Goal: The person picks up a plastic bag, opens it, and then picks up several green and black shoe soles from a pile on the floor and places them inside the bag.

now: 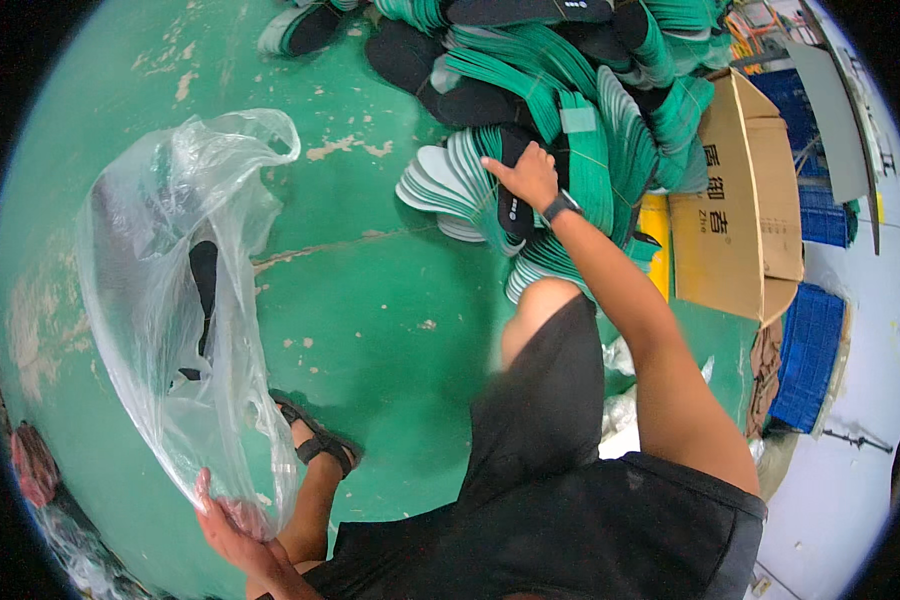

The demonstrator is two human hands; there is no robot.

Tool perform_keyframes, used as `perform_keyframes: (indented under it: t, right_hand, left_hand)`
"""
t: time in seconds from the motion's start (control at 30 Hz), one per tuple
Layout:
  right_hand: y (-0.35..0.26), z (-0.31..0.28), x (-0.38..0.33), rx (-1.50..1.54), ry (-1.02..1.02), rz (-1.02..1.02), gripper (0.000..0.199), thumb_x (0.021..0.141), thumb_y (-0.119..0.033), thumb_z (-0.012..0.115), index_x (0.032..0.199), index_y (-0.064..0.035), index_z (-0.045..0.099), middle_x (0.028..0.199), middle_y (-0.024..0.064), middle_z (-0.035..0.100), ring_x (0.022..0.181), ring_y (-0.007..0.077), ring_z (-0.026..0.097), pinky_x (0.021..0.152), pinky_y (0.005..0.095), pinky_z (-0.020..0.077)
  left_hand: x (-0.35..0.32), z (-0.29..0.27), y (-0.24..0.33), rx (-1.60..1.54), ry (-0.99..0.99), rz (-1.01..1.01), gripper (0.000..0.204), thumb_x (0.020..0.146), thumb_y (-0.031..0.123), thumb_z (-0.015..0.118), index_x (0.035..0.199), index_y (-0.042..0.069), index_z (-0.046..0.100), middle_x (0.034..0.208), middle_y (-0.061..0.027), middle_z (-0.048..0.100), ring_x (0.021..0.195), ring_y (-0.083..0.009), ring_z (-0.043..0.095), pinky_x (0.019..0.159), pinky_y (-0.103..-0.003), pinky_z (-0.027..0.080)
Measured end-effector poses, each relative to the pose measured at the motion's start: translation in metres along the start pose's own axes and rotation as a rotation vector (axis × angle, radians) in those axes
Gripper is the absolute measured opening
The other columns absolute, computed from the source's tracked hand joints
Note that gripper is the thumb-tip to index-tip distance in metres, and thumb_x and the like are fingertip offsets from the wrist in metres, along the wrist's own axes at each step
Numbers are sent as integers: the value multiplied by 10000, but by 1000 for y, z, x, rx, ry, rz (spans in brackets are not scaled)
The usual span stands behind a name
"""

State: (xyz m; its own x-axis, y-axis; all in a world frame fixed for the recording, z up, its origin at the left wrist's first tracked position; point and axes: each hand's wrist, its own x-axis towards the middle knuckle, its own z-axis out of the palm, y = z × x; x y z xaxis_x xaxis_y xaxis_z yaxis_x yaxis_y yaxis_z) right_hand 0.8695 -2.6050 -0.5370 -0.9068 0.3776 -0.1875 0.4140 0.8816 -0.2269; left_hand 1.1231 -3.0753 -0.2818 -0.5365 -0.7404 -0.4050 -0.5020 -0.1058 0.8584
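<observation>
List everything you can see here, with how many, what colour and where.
Foam-like insole bundles: many, black, green and pale grey, piled upper centre
Clear plastic bag: one, transparent, left
Narrow dark pieces: at least two, black, seen through the bag
Open cardboard box: one, tan, upper right
Slatted box-like objects: at least two, blue, right
Flat panel: one, grey, upper right
Painted floor: one, worn green, throughout
Strapped sandal: one, black, left foot
Wristwatch: one, dark, right wrist
Left hand: one, bare, holding the bag's lower end
Right hand: one, bare, on the insoles, grip unclear
</observation>
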Motion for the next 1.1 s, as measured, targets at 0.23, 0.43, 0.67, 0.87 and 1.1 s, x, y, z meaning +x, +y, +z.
perform_keyframes:
  t: [0.23,0.43,0.67,0.87,1.1]
  right_hand:
    - [-4,29,-7,94,187,-115,826,618,-363,690,1272,18,359,1284,289,322,1082,455,424,883,491,414]
    - [-4,17,-69,263,88,-865,954,652,-458,735,1305,71,285,1360,254,282,1166,437,370,968,462,346]
    - [-20,52,-46,447,188,-245,1030,615,-493,746,1287,120,262,1268,315,384,1137,449,390,957,450,354]
    - [-7,46,-59,332,-20,-723,913,595,-461,763,1274,16,380,1216,236,429,1091,396,420,926,449,365]
    - [-40,60,-102,181,-142,-457,1201,538,-503,779,1333,142,152,1163,310,417,1113,422,402,934,472,338]
  left_hand:
    - [-15,17,9,-115,38,36,386,935,284,436,1243,64,510,696,68,328,598,-11,327,518,-173,280]
    - [-13,-12,-10,-93,-135,3,424,907,235,478,1279,33,446,1072,-84,436,915,-183,453,794,-310,379]
    - [-8,-12,-27,-25,-211,28,446,837,39,583,1257,7,433,1076,-94,539,940,-179,520,824,-298,435]
    - [-10,-37,-60,69,-121,-108,386,838,90,600,1180,-2,448,1034,-81,546,892,-164,524,780,-292,445]
    - [-12,-36,-77,-33,-226,-129,344,856,120,579,1157,10,456,975,-76,543,841,-145,516,735,-286,448]
